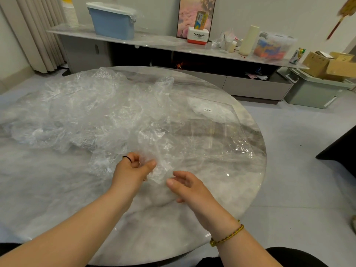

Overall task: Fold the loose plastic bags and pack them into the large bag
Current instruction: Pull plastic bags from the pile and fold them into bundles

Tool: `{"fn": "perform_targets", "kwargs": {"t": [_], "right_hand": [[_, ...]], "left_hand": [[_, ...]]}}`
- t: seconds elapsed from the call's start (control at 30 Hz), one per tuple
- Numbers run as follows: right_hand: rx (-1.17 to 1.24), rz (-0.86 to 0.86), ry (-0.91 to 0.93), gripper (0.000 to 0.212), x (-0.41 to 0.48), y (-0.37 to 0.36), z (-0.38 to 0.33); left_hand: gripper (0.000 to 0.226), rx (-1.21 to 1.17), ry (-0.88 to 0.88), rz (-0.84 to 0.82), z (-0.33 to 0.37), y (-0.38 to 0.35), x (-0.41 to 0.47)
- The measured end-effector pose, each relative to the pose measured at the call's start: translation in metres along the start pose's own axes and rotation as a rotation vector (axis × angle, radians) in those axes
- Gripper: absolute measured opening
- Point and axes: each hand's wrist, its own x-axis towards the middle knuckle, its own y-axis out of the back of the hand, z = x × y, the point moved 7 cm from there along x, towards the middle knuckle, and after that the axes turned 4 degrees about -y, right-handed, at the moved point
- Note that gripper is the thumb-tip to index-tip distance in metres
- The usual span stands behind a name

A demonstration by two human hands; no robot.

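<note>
A heap of crumpled clear plastic bags (81, 112) covers the left and middle of the round marble table (57, 189). A large flat clear bag (215, 132) with a small white label lies on the right side. My left hand (133, 170) pinches the near edge of one crumpled clear bag (154, 151) between thumb and curled fingers. Just right of it, my right hand (185, 187) hovers with relaxed, slightly curled fingers at the same bag's edge; whether it touches the plastic is unclear.
Behind the table runs a long low cabinet (173, 45) with a blue bin (113, 22), boxes and a clear container. A grey crate (312, 93) with cardboard boxes stands on the floor at right. The table's edge curves close on the right.
</note>
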Motion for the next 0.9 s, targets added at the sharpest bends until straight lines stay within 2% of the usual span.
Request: {"fn": "perform_targets", "kwargs": {"t": [0.1,0.27,0.4,0.5,0.6,0.67,0.77,0.9], "right_hand": [[0.109,0.039,0.086,0.015,-0.001,-0.002,-0.008],[0.278,0.184,0.155,0.018,0.002,0.015,-0.016],[0.276,0.406,0.154,0.027,0.007,0.048,-0.015],[0.197,0.521,0.134,0.028,0.006,0.074,-0.015],[0.138,0.585,0.122,0.026,0.003,0.101,-0.019],[0.117,0.620,0.127,0.028,-0.001,0.118,-0.022],[0.158,0.656,0.106,0.029,-0.006,0.135,-0.021],[0.217,0.709,0.108,0.035,-0.012,0.156,-0.020]], "left_hand": [[0.026,-0.024,0.018,-0.038,-0.004,-0.009,-0.007],[0.024,-0.031,0.120,-0.175,-0.021,-0.026,-0.015],[0.027,0.014,0.160,-0.237,-0.024,-0.033,-0.017],[0.020,0.161,0.051,-0.168,-0.013,-0.027,-0.005],[0.015,0.324,-0.156,-0.131,0.010,-0.026,0.010],[0.012,0.455,-0.264,-0.172,0.022,-0.038,0.020],[0.031,0.706,-0.362,-0.300,0.022,-0.071,0.035],[0.037,0.982,-0.380,-0.363,0.010,-0.107,0.055]]}}
